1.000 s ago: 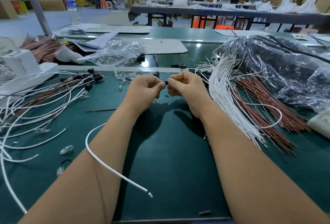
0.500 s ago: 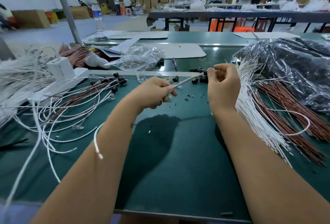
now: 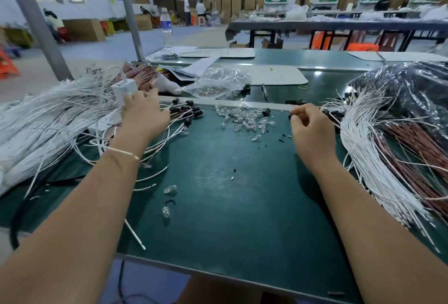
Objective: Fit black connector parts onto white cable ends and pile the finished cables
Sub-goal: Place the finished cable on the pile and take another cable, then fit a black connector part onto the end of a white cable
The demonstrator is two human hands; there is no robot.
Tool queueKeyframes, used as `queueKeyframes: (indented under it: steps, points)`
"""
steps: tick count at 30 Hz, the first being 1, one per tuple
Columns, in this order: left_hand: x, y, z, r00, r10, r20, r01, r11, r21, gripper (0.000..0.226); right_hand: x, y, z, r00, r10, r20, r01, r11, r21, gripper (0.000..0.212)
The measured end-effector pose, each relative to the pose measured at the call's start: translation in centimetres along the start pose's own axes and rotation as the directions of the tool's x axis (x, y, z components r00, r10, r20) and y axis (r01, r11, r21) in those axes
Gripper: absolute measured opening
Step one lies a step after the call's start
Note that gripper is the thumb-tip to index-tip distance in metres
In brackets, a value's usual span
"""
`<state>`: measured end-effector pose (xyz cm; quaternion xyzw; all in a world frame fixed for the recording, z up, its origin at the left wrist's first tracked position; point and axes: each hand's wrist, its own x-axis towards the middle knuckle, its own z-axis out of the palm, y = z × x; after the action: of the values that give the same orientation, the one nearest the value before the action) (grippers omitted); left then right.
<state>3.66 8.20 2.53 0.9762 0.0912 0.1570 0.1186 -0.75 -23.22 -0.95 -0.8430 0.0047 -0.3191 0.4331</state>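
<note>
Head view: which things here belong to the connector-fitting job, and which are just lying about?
Job:
- white cables
- finished cables
- loose black connectors
- left hand
- right hand

Lying about:
- water bottle
- pen
- white adapter
</note>
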Motion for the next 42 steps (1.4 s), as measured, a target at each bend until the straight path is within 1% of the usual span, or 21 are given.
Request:
queueKeyframes:
  steps: [3,5,6,8,10,12,14,15,17,19,21,23,25,27,29,32,33,35,38,39,42]
  points:
    - [-0.3,2.4,0.3,0.986,0.138,-0.098,-0.144,0.988,-0.057,0.046,-0.1,-0.1,-0.2,1.000,-0.014,0.026,0.016,0.998,-0.053,0.014]
    - [-1.0,5.3,0.3,0.964,0.241,-0.109,-0.252,0.963,-0.099,0.041,0.0,-0.2,-0.5,0.999,-0.017,0.040,0.022,0.992,-0.125,0.015]
    - [-1.6,7.0,0.4,0.951,0.295,-0.086,-0.305,0.944,-0.128,0.038,0.1,-0.1,-0.7,0.999,-0.014,0.043,0.021,0.985,-0.173,0.016]
    - [-3.1,10.5,0.8,0.909,0.417,0.004,-0.409,0.895,-0.177,0.032,0.3,0.1,-1.2,1.000,-0.004,0.023,0.010,0.960,-0.280,0.017]
    - [-4.9,14.0,1.8,0.839,0.535,0.100,-0.509,0.837,-0.202,0.031,0.6,0.3,-2.0,1.000,0.000,-0.006,-0.003,0.918,-0.396,0.020]
    - [-6.6,17.2,3.0,0.774,0.612,0.162,-0.577,0.788,-0.217,0.032,0.9,0.8,-2.8,1.000,0.003,-0.022,-0.014,0.852,-0.523,0.025]
    - [-8.4,19.8,4.2,0.738,0.649,0.185,-0.598,0.756,-0.266,0.032,1.1,1.3,-3.6,0.998,0.049,-0.038,-0.062,0.774,-0.631,0.032]
    - [-9.1,20.8,4.8,0.734,0.657,0.173,-0.592,0.743,-0.312,0.029,1.2,1.5,-3.9,0.995,0.091,-0.037,-0.093,0.738,-0.668,0.034]
    - [-10.1,22.3,6.0,0.759,0.640,0.119,-0.543,0.724,-0.426,0.015,1.3,1.8,-4.2,0.986,0.162,-0.024,-0.129,0.678,-0.724,0.034]
    - [-10.2,22.9,7.0,0.807,0.583,0.094,-0.451,0.712,-0.538,0.015,1.3,1.9,-4.0,0.989,0.146,-0.035,-0.125,0.667,-0.735,0.031]
    - [-9.6,22.8,7.7,0.840,0.530,0.116,-0.352,0.695,-0.627,0.021,1.4,2.0,-3.8,0.993,0.077,-0.090,-0.118,0.706,-0.698,0.028]
    - [-9.2,22.4,8.0,0.853,0.504,0.137,-0.271,0.650,-0.710,0.025,1.5,1.9,-3.8,0.984,0.018,-0.176,-0.125,0.779,-0.614,0.032]
    - [-9.0,21.9,8.0,0.863,0.484,0.142,-0.192,0.576,-0.795,0.026,1.6,1.8,-4.0,0.969,0.017,-0.247,-0.133,0.878,-0.460,0.034]
    - [-8.9,21.6,7.9,0.884,0.446,0.142,-0.090,0.460,-0.883,0.026,1.5,1.5,-3.8,0.966,0.034,-0.255,-0.114,0.945,-0.307,0.032]
    - [-8.8,21.5,7.6,0.899,0.414,0.142,-0.007,0.337,-0.941,0.025,1.2,0.8,-3.1,0.978,-0.007,-0.211,-0.044,0.970,-0.239,0.029]
    - [-8.4,21.1,7.2,0.918,0.364,0.157,0.113,0.138,-0.984,0.030,0.4,-0.3,-1.3,0.988,-0.134,-0.072,0.115,0.970,-0.216,0.022]
    - [-8.3,20.8,7.0,0.927,0.335,0.168,0.146,0.091,-0.985,0.030,0.2,-0.6,-0.7,0.987,-0.161,-0.030,0.151,0.967,-0.206,0.021]
    - [-7.9,20.4,6.6,0.942,0.275,0.193,0.190,0.037,-0.981,0.026,-0.1,-1.0,-0.2,0.984,-0.174,0.028,0.176,0.968,-0.180,0.023]
    - [-7.1,19.7,6.3,0.960,0.182,0.215,0.226,-0.043,-0.973,0.025,-0.4,-1.0,-0.2,0.982,-0.152,0.115,0.170,0.972,-0.163,0.024]
    - [-6.9,19.3,6.4,0.965,0.157,0.208,0.218,-0.050,-0.975,0.024,-0.5,-1.0,-0.3,0.979,-0.135,0.152,0.162,0.971,-0.178,0.020]
    - [-6.4,18.4,6.7,0.976,0.129,0.173,0.175,-0.001,-0.985,0.023,-0.5,-1.0,-0.3,0.968,-0.072,0.240,0.131,0.962,-0.239,0.009]
